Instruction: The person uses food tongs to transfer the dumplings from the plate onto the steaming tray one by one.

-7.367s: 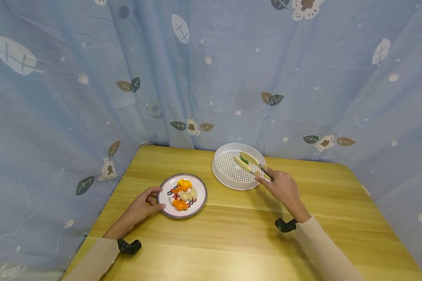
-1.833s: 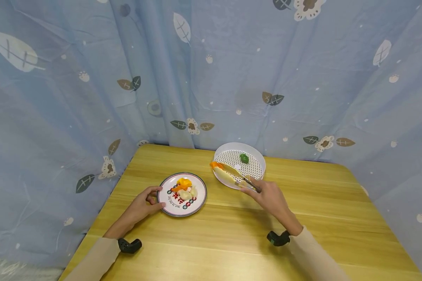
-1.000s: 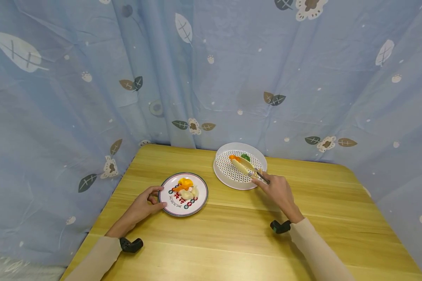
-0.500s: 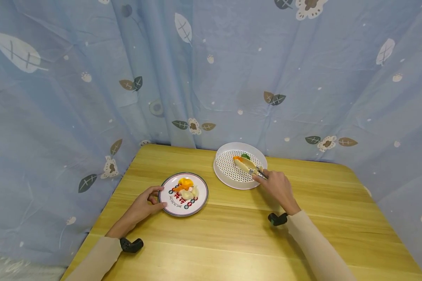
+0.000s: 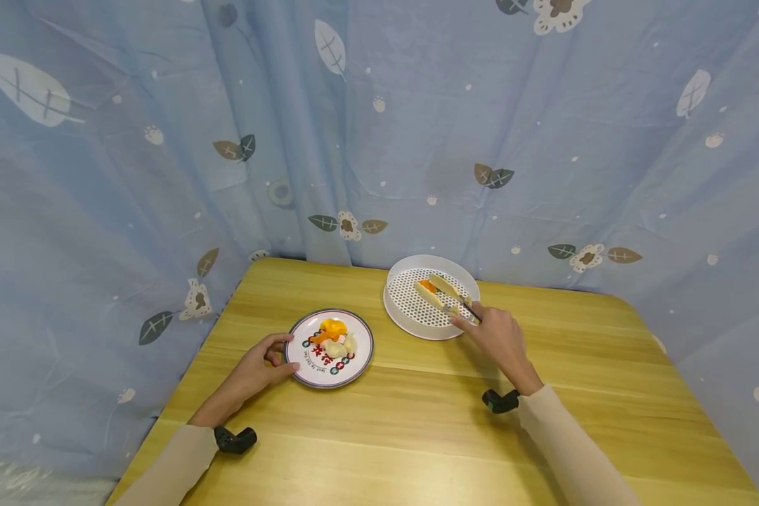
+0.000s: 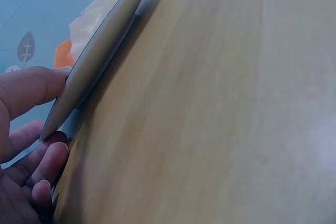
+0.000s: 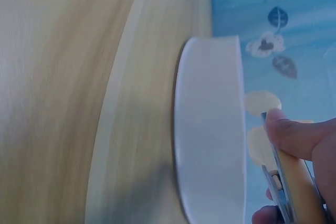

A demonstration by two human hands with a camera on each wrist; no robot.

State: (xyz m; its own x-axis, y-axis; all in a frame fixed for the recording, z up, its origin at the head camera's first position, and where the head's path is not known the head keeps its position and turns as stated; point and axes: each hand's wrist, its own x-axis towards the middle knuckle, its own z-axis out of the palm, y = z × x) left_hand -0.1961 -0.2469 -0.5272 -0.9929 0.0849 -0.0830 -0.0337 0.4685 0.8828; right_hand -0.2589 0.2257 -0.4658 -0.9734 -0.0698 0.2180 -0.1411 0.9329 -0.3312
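Observation:
My left hand (image 5: 256, 369) holds the rim of a white plate (image 5: 359, 329), thumb on top and fingers beneath, as the left wrist view shows. Yellow-orange pieces (image 5: 332, 328) and pale cream pieces (image 5: 335, 349) of food lie on it. My right hand (image 5: 496, 341) grips food tongs (image 5: 429, 296) with pale, broad tips. Their tips reach into a round white steamer basket (image 5: 411, 325) with a perforated floor, standing slightly apart around an orange piece (image 5: 427, 286). The green piece is mostly hidden behind the tongs. In the right wrist view, the basket's outer wall (image 7: 210, 129) hides its inside.
The wooden table (image 5: 386, 436) extends in front of and to the right of plate and basket. A blue patterned curtain (image 5: 392, 140) hangs directly behind the table and along its sides. Black wrist devices (image 5: 235, 441) sit at both cuffs.
Over these seconds the tongs have carried an orange piece from the plate into the basket, beside the green piece. In the last half second their tips have spread. My left hand stays on the plate.

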